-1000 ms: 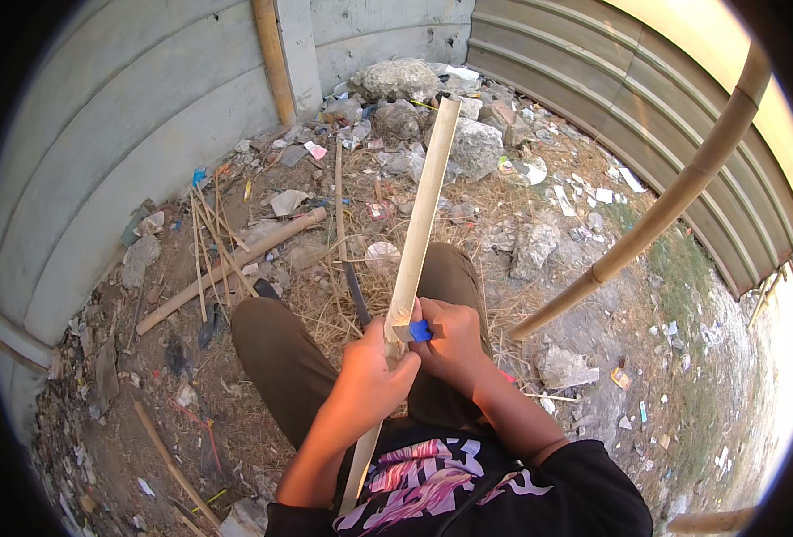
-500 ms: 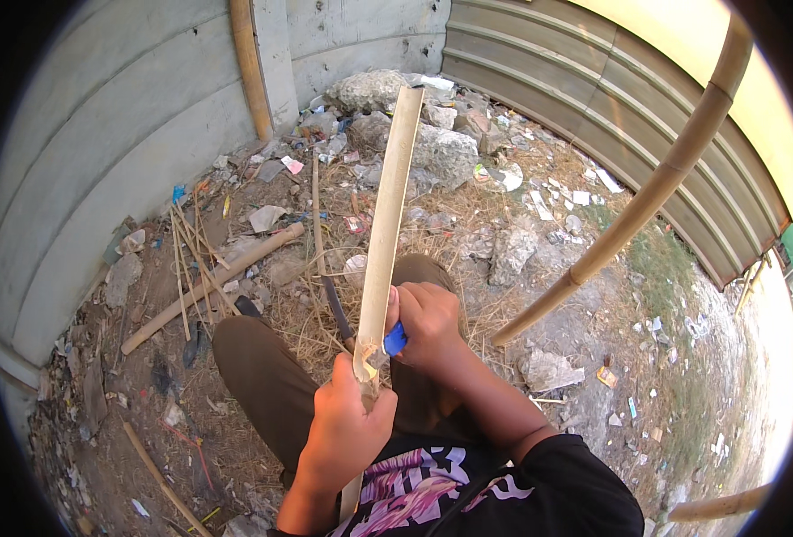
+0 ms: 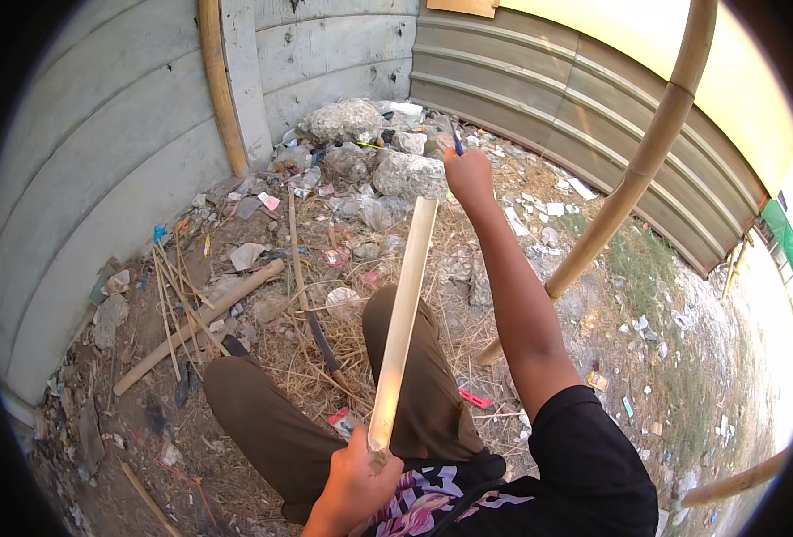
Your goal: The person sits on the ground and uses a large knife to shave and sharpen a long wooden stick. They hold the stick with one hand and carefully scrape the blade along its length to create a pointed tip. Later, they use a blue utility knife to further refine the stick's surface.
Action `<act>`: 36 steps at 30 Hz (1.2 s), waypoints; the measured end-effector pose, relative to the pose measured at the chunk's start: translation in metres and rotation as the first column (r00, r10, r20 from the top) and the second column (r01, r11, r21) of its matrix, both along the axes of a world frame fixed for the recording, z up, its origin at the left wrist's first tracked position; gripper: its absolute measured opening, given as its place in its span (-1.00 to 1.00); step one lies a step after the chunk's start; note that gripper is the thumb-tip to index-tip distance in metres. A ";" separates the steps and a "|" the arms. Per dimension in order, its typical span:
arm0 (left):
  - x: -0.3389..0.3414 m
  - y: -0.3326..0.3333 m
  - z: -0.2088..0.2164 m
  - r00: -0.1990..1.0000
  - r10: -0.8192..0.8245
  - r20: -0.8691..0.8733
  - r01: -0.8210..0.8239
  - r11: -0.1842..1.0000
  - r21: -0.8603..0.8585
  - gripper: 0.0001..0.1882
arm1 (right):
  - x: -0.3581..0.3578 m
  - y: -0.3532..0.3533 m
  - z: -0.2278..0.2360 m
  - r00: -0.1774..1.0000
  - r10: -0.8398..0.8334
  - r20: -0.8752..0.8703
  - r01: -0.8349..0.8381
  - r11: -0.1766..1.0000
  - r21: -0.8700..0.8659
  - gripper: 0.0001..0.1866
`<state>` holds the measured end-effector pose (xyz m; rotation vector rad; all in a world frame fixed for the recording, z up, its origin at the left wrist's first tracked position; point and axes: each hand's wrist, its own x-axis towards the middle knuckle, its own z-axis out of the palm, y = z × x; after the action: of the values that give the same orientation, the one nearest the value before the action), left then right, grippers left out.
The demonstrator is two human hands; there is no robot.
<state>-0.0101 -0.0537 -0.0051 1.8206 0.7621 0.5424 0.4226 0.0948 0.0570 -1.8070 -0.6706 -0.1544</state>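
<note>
My left hand (image 3: 356, 479) grips the near end of a flat pale bamboo slat (image 3: 401, 322) that points away from me over my right knee. My right arm is stretched far forward, and my right hand (image 3: 468, 174) is closed around a thin blue pen or marker (image 3: 456, 143) whose tip sticks up past the fist. The right hand is well beyond the slat's far end and not touching it. I sit with both legs in brown trousers (image 3: 271, 430) spread on the ground.
A long knife or machete (image 3: 323, 345) lies on dry grass between my legs. Bamboo poles (image 3: 195, 327) and thin sticks lie left. Rocks and rubble (image 3: 387, 161) pile at the wall corner. A thick bamboo pole (image 3: 633, 179) leans on the right. Litter covers the dirt.
My right hand left the slat near my left hand and swung far forward with the blue pen. The slat stays in my left hand.
</note>
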 end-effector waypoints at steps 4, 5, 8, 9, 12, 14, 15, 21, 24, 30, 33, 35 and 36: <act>0.010 0.042 0.012 0.982 0.173 -0.077 -0.179 0.981 -0.074 -0.77 | -0.104 -0.051 -0.005 0.504 0.685 -0.526 -0.509 0.728 0.459 -0.55; 0.018 0.049 0.015 0.985 0.156 -0.067 -0.160 0.985 -0.060 -0.76 | -0.132 -0.069 -0.008 0.361 0.782 -0.507 -0.595 0.612 0.521 -0.56; 0.037 0.063 0.020 0.993 0.078 -0.086 -0.080 0.996 -0.026 -0.72 | -0.195 -0.094 -0.021 0.418 0.749 -0.514 -0.702 0.625 0.341 -0.67; 0.042 0.064 0.023 0.994 0.065 -0.092 -0.066 0.998 -0.011 -0.68 | -0.204 -0.089 -0.028 0.416 0.742 -0.527 -0.664 0.643 0.382 -0.69; 0.033 0.061 0.013 0.997 0.080 0.003 -0.079 0.987 -0.140 -0.64 | -0.203 -0.076 -0.035 0.434 0.744 -0.508 -0.643 0.651 0.404 -0.72; 0.023 0.060 0.003 0.986 0.128 0.103 -0.094 0.955 -0.282 -0.61 | -0.198 -0.070 -0.034 0.437 0.752 -0.494 -0.660 0.641 0.392 -0.72; 0.017 0.061 0.004 0.990 0.080 0.116 -0.029 0.923 -0.385 -0.63 | -0.197 -0.067 -0.034 0.430 0.755 -0.496 -0.666 0.636 0.390 -0.73; -0.014 0.055 0.009 0.954 0.206 0.220 -0.006 0.743 -0.669 -0.68 | -0.229 -0.077 -0.080 0.151 0.931 -0.332 -0.737 0.330 0.591 -0.67; -0.019 0.052 0.015 0.945 0.282 0.166 -0.118 0.768 -0.630 -0.67 | -0.265 -0.088 -0.107 0.562 0.826 0.047 -0.827 0.562 0.000 -0.68; -0.024 0.041 0.009 0.951 0.293 0.098 -0.197 0.818 -0.540 -0.64 | -0.281 -0.083 -0.110 0.669 0.658 0.346 -0.632 0.748 -0.202 -0.69; -0.026 0.033 0.009 0.962 0.255 0.097 -0.161 0.818 -0.553 -0.64 | -0.279 -0.082 -0.115 0.657 0.563 0.502 -0.586 0.800 -0.129 -0.68; -0.026 0.029 0.013 0.963 0.252 0.101 -0.157 0.821 -0.549 -0.65 | -0.277 -0.082 -0.114 0.653 0.511 0.559 -0.571 0.817 -0.080 -0.67; -0.026 0.028 0.015 0.963 0.249 0.103 -0.154 0.823 -0.547 -0.65 | -0.275 -0.079 -0.112 0.651 0.485 0.584 -0.567 0.822 -0.050 -0.68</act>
<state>-0.0358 -0.0261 0.0097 1.1638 0.8909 0.5470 0.1476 0.0158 -0.0550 -1.3422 -1.5666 -0.3514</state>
